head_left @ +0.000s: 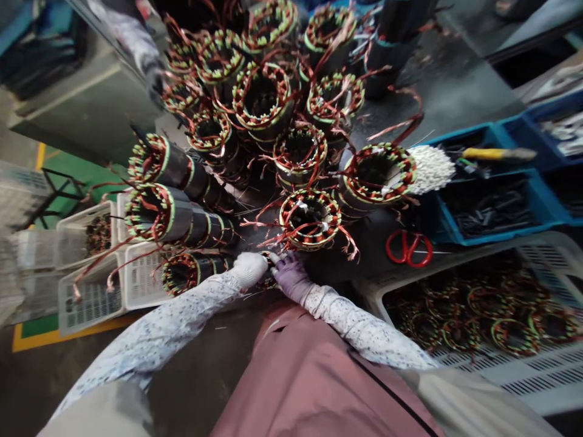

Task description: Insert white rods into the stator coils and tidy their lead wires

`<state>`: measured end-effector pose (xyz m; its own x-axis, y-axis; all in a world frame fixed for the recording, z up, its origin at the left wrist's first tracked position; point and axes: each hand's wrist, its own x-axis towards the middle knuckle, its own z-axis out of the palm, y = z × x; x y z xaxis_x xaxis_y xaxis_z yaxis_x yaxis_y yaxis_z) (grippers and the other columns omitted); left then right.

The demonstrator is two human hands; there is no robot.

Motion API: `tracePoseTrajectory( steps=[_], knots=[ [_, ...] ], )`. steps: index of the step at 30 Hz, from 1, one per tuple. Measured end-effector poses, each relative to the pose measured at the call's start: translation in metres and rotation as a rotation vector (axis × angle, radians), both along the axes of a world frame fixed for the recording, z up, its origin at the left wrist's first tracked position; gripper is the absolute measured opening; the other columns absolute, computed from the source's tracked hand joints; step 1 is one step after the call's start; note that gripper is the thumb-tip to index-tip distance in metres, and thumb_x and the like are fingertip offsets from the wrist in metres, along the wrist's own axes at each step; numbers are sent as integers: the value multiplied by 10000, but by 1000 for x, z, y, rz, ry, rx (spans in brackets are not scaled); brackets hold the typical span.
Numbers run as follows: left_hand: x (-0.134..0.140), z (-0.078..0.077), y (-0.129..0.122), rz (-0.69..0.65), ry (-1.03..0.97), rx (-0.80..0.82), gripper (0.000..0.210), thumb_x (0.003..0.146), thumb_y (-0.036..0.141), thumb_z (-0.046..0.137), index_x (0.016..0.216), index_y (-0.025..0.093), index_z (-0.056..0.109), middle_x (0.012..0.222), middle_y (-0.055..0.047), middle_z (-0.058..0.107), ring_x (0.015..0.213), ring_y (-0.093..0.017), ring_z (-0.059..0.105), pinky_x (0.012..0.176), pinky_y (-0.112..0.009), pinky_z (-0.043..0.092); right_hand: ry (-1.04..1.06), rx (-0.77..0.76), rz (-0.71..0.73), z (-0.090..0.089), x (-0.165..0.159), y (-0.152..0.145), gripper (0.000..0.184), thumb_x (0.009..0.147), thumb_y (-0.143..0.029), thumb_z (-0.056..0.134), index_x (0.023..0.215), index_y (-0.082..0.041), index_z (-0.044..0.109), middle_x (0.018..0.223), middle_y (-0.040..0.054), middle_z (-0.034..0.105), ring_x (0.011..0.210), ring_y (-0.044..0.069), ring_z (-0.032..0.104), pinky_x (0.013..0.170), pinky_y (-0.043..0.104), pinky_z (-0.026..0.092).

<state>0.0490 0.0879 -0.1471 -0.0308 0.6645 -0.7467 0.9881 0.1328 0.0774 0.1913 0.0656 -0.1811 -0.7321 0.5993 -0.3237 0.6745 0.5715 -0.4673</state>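
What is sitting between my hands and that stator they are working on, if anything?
Nothing visible. The left hand and right hand are already together on the small stator at the table edge. Loose copper wires from the stator just behind it trail close above the hands.

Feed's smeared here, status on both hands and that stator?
Left hand and right hand gloved, together on a small stator, grip unclear. Wound stator just behind. Red scissors lie right, apart.
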Motion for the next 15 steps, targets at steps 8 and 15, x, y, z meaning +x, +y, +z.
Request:
tracePoseTrajectory(
  steps=[8,15],
  knots=[
    [-1,-3,-27,410,-443,175,326,795,329,479,657,102,668,589,-7,613,509,-93,505,578,-195,471,41,-60,-80,-9,0,-2,388,803,-292,607,1179,-199,625,1406,97,460,1248,312,421,1104,508,223],
    [-18,-31,-44,577,-658,105,85,611,202,588,665,137,599,606,17,583,598,-109,512,632,-245,442,50,58,4,-10,-3,-5,233,852,-266,574,1053,-192,667,1429,111,426,1241,295,433,1094,543,220]
  ],
)
